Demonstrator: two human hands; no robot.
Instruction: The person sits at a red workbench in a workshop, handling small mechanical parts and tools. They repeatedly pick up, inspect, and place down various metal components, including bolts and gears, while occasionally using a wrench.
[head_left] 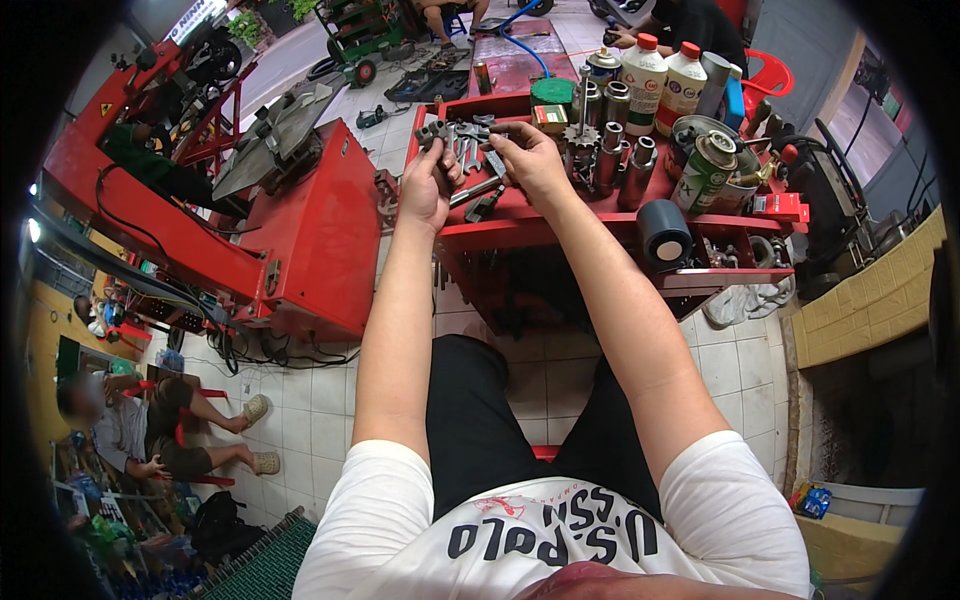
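Note:
Both my arms reach forward over a red tool cart (560,232). My left hand (425,195) is closed around a small dark grey metal part (434,131) with rounded ends; its exact kind is hard to make out. To the right, my right hand (537,165) has thumb and fingers pinched close to that part, and what lies between the fingertips is too small to name. Several silver spanners (470,152) lie on the cart top between my hands. A metal bar (478,190) rests below them, near my right hand.
Upright metal sockets (607,158) stand right of my right hand, before white red-capped bottles (643,68). A green-and-white spray can (705,172) is farther right. At left stands a red tyre machine (315,230). A person (150,425) sits at lower left; another (700,30) is beyond the cart.

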